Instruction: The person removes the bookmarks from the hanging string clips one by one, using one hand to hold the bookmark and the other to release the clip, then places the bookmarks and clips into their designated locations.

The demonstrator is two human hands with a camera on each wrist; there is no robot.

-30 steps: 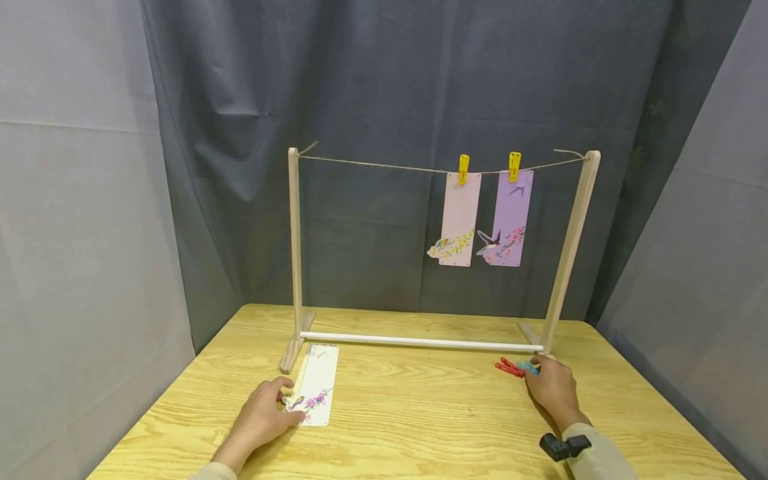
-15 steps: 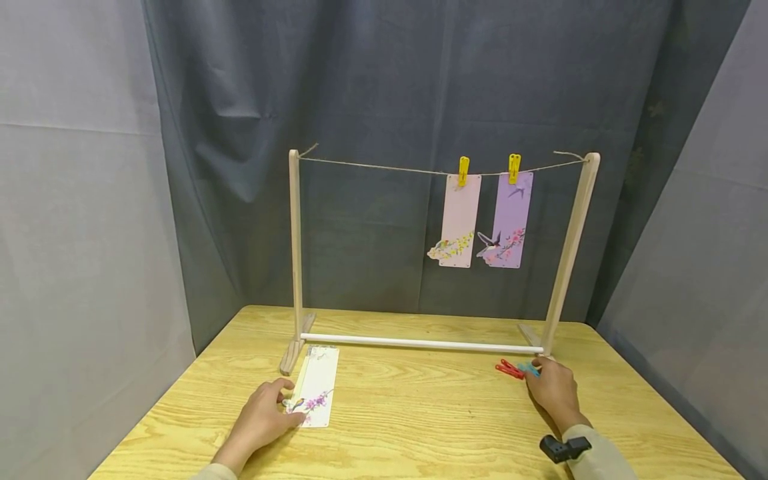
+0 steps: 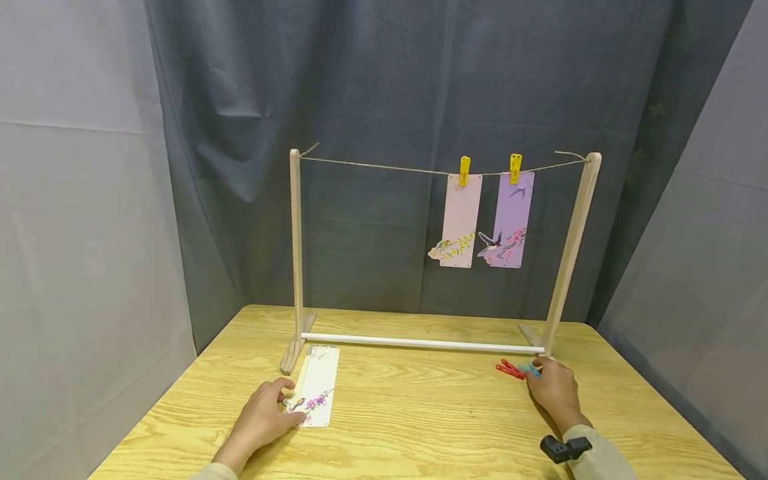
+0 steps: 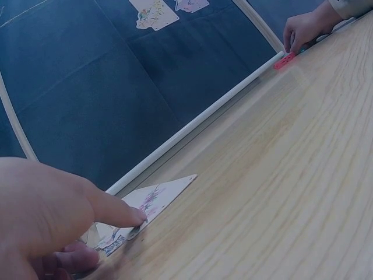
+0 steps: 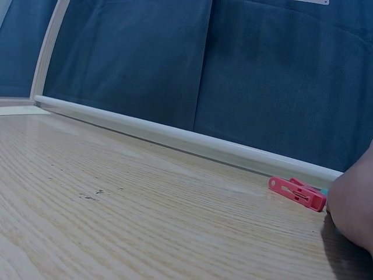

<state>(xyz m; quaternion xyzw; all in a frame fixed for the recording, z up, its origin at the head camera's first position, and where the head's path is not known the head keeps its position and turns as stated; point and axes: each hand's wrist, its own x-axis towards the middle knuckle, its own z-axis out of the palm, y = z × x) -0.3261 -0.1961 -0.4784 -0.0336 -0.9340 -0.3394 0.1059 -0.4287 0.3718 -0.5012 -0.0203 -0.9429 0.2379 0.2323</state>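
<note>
Rack (image 3: pixel 420 343): standing on the table (image 3: pixel 408 393), its string (image 3: pixel 378 164) sagging a little across the top
White card (image 3: pixel 318 377): lying flat in front of the rack's left end, its flowered end pointing away from the rack
Left hand (image 3: pixel 261 415): resting at the white card's left edge, in front of the rack's left foot
Left fingers: bending by that edge, apart from the thumb, which is touching the card's face; whether they are clamping it I cannot tell
Right hand (image 3: pixel 553 390): resting in front of the rack's right end
Right fingers: pinching the blue clip (image 3: pixel 527 367) at one end
Red clip (image 3: pixel 509 369): lying just beside the blue clip, in front of the rack's right end
Pink card (image 3: pixel 461 217): hanging from the string in the rack's right half
Purple card (image 3: pixel 510 220): hanging nearer the rack's right post
Yellow clips (image 3: pixel 515 169): pinning both hanging cards to the rack's string
Curtain (image 3: pixel 372 80): hanging behind the rack
</note>
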